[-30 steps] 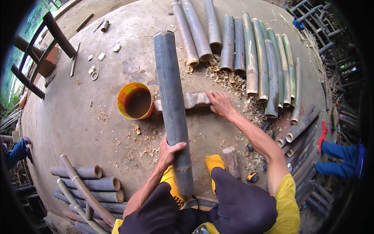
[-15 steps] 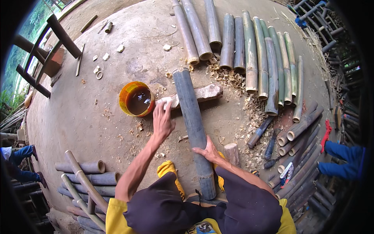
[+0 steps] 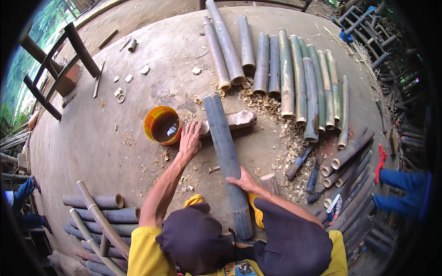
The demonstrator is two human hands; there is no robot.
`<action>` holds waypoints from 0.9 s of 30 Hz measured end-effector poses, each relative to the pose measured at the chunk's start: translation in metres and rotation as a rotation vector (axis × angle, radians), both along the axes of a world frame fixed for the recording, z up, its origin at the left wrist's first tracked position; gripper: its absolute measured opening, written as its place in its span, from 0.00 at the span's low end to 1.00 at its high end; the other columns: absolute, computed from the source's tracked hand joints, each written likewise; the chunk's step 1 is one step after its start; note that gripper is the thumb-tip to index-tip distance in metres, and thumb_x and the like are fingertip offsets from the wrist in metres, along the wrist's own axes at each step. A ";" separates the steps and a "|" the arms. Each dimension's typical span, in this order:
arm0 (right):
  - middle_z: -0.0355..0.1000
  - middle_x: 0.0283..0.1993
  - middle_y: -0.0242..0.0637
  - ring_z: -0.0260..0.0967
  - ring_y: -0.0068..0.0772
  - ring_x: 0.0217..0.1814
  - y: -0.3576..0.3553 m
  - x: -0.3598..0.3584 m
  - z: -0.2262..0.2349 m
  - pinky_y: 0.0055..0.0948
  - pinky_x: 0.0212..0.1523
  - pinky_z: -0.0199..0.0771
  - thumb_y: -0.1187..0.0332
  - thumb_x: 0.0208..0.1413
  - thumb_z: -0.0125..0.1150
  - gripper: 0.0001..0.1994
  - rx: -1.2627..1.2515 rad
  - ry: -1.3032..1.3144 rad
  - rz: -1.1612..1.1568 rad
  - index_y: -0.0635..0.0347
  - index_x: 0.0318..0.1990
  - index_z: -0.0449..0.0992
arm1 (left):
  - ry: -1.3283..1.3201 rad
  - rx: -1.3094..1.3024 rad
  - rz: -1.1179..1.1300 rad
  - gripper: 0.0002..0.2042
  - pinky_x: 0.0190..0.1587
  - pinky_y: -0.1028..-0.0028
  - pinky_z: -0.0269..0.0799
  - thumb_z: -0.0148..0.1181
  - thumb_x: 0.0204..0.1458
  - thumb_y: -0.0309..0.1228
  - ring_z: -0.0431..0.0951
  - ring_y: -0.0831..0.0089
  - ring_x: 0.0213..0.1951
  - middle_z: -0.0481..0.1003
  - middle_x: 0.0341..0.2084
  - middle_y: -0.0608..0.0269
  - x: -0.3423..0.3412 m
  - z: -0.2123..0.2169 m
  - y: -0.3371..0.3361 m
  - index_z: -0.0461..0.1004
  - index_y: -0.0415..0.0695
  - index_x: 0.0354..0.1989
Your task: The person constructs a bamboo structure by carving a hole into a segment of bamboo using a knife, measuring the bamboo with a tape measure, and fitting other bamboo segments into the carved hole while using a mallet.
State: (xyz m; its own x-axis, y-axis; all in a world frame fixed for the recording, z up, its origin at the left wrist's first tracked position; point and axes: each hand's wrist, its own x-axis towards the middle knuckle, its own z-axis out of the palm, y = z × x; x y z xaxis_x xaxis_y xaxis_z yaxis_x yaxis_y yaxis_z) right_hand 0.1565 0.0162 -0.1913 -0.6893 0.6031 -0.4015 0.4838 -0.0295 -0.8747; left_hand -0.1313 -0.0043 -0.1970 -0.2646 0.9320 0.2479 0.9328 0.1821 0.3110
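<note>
Dark bamboo length [image 3: 223, 147]: one, thick, in the middle of the scene; far end crosses over the wooden block, near end lies between the person's knees.

Right hand [image 3: 244, 181]: closed on the near half of the dark bamboo length, thumb over its top; the other fingers are mostly hidden.

Left hand [image 3: 189, 139]: fingers extended at the left end of the wooden block, just beside the bucket; whether they grip cannot be told.

Wooden block [image 3: 241, 119]: one, pale, rough, lying crosswise under the bamboo.

Bucket [image 3: 148, 125]: one, yellow-orange, holding brown liquid; left of the block.

Bamboo row [image 3: 287, 78]: several green and grey lengths side by side, far right.

Shavings [image 3: 262, 101]: pale, heaped along the row's near ends.

Dark-handled tools [image 3: 299, 162]: two, on the ground at right.

Stump [image 3: 269, 183]: short, wooden, just right of the right hand.

Bamboo stacks: one near left [image 3: 110, 216], one at right [image 3: 352, 149].

Co-worker's legs [image 3: 400, 181]: blue trousers, right edge.
</note>
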 end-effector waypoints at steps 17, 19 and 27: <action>0.72 0.34 0.39 0.70 0.26 0.33 0.007 0.190 0.092 0.25 0.37 0.71 0.73 0.50 0.58 0.20 0.047 -0.139 -0.303 0.65 0.51 0.67 | -0.061 -0.031 1.588 0.38 0.52 0.57 0.64 0.72 0.31 0.38 0.67 0.48 0.49 0.66 0.46 0.47 0.051 0.150 -0.456 0.59 0.39 0.53; 0.72 0.33 0.38 0.69 0.26 0.32 0.003 0.188 0.090 0.24 0.36 0.70 0.73 0.49 0.58 0.19 0.061 -0.176 -0.261 0.65 0.51 0.67 | -0.375 -0.106 1.652 0.39 0.51 0.58 0.67 0.72 0.30 0.37 0.70 0.47 0.47 0.69 0.45 0.41 0.039 0.138 -0.496 0.59 0.36 0.52; 0.71 0.31 0.37 0.67 0.24 0.28 0.013 0.186 0.094 0.23 0.31 0.69 0.74 0.47 0.57 0.17 0.188 -0.228 -0.191 0.66 0.47 0.69 | -0.911 -0.064 1.333 0.30 0.34 0.68 0.73 0.68 0.24 0.35 0.77 0.64 0.33 0.75 0.33 0.50 0.000 0.126 -0.517 0.69 0.32 0.40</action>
State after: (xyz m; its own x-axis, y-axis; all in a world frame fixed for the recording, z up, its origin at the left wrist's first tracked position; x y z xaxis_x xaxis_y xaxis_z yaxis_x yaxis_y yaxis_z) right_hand 0.3421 0.0288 -0.0977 -0.4624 0.7905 -0.4016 0.6687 0.0135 -0.7434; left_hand -0.1316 -0.5215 -0.0711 -0.8830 -0.0668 -0.4645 -0.3718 0.7037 0.6054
